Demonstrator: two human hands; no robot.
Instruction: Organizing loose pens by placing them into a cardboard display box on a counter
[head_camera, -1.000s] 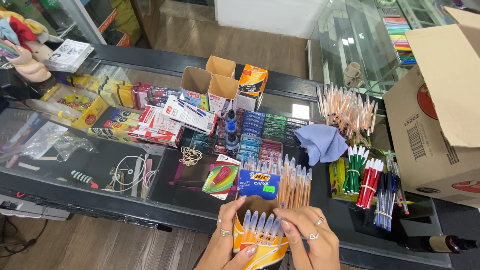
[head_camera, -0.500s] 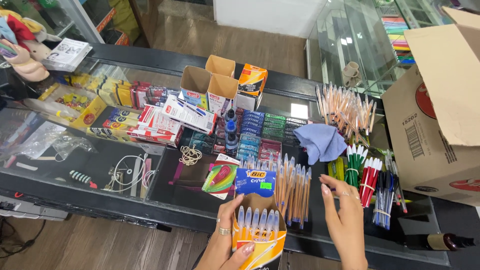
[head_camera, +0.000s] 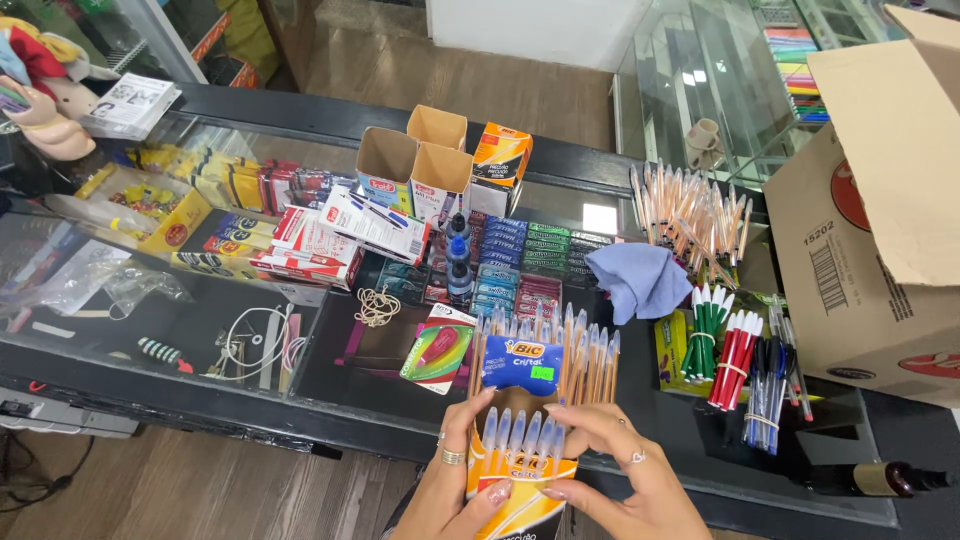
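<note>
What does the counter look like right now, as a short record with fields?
left hand: grips the orange cardboard box of blue-capped pens from its left side
right hand: fingers rest on the pen caps
ahead of box: loose row of orange-barrelled pens on the glass counter
right side: blue cloth; banded green, red and blue pen bundles; large brown carton
</note>
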